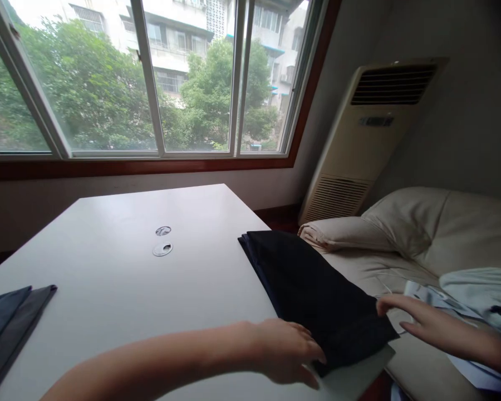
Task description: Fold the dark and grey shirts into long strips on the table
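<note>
Item: folded dark garment (313,289) lying flat at the tabletop's (129,278) right edge, my left hand (286,351) open-palmed on its near corner, my right hand (417,320) open, fingertips at its far corner, nothing gripped; folding looks finished, final placing apparently outstanding.

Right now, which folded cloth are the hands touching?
The black folded cloth at the table's right edge. The left hand and right hand both touch its near end. The grey folded cloths lie untouched at the far left.

trousers (317,295): dark matt cloth | table (121,267): smooth white | grommet (162,249): shiny metal
</note>
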Available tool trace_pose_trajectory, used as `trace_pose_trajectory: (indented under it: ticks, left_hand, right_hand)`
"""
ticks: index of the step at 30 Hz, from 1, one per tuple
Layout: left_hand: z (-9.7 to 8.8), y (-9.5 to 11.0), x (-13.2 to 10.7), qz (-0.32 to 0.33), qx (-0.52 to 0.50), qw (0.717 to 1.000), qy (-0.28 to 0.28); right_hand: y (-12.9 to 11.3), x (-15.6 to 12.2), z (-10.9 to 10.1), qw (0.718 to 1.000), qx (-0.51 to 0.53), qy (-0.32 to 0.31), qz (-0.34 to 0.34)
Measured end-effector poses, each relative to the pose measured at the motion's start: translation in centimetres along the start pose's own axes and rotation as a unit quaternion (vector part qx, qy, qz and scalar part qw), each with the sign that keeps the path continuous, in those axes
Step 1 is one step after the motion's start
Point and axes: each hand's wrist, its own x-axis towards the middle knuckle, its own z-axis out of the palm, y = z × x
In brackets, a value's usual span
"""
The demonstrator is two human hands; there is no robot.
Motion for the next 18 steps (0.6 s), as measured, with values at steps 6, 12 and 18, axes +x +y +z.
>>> trace_pose_trajectory:
  ticks: [6,12,18]
  left_hand:
    - [0.9,1.3,-4.8,-0.064,-0.028,0.996,0.052]
    - [2.5,3.9,-17.2,-0.187,-0.063,0.973,0.12]
    - [6.4,6.6,-34.5,-0.449,0.038,0.833,0.321]
  right_hand:
    - [-7.1,-3.0,7.4,0.994,0.007,-0.034,-0.104]
    - [-11.2,-7.7,16.2,0.976,-0.105,-0.019,-0.191]
    - [-16.0,-8.6,20.9,0.956,-0.04,-0.072,-0.281]
